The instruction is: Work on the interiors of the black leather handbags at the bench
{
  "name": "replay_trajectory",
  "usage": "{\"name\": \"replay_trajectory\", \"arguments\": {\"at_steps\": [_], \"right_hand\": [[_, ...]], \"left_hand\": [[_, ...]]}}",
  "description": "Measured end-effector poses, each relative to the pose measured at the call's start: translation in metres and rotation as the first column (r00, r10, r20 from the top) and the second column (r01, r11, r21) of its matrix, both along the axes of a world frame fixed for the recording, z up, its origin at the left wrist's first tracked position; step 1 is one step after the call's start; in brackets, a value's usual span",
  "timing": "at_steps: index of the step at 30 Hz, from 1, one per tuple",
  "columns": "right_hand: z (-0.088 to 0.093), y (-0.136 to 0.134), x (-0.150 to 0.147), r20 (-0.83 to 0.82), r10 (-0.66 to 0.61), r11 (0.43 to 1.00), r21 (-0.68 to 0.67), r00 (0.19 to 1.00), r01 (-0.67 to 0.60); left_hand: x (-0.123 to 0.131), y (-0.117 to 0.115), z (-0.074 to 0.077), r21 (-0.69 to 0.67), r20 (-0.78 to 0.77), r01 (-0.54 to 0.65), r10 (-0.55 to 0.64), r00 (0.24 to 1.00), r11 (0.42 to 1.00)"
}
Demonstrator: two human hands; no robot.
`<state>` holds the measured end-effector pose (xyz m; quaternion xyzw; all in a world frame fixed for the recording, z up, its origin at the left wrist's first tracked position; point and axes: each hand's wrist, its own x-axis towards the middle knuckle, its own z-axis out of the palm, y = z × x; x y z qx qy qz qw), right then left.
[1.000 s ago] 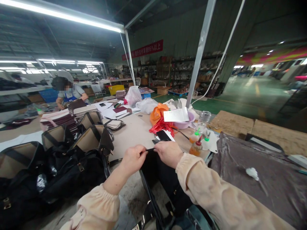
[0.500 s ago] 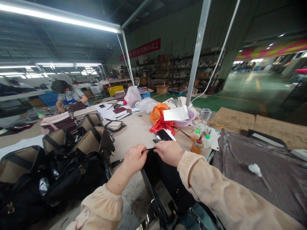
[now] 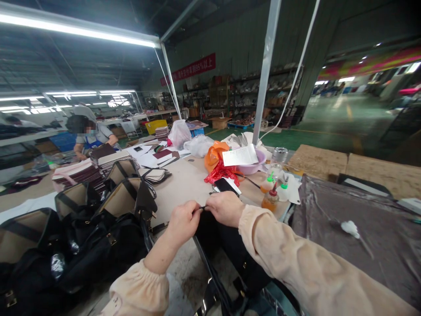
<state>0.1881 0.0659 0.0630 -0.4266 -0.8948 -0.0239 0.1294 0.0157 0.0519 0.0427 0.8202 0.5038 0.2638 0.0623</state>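
A black bag (image 3: 226,254) stands upright between my arms at the table's near edge. My left hand (image 3: 183,222) pinches its top edge, fingers closed. My right hand (image 3: 225,207) grips the same edge just to the right, fingers curled over it. The two hands nearly touch. A glossy black strap (image 3: 210,281) of the bag runs down toward me. Just beyond my hands lies a small black flat piece (image 3: 223,186) on white paper.
Several open black-and-tan bags (image 3: 121,197) crowd the left of the table (image 3: 184,180). Glue bottles (image 3: 271,193), an orange bag (image 3: 213,157), a pink bowl (image 3: 255,166) and a metal post (image 3: 265,74) stand ahead. A dark sheet (image 3: 345,228) lies right. A person (image 3: 88,134) works far left.
My hands have moved closer together along the bag's top edge. The view has shifted slightly; nothing else has moved.
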Motion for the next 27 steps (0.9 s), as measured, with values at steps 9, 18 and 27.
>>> {"name": "replay_trajectory", "arguments": {"at_steps": [9,18,27], "right_hand": [[-0.006,0.005,0.007,-0.106,0.002,0.999,-0.046,0.994,-0.007],[-0.008,-0.001,0.012,-0.147,-0.078,0.993,-0.094,0.986,0.065],[-0.013,0.0,0.01,-0.34,-0.044,0.994,-0.113,0.94,0.006]], "left_hand": [[0.0,0.002,0.0,-0.017,0.006,0.005,-0.005,1.0,1.0],[0.0,0.002,-0.001,-0.019,0.006,0.0,0.001,1.0,1.0],[0.0,0.002,-0.003,-0.008,0.012,0.009,-0.009,1.0,1.0]]}}
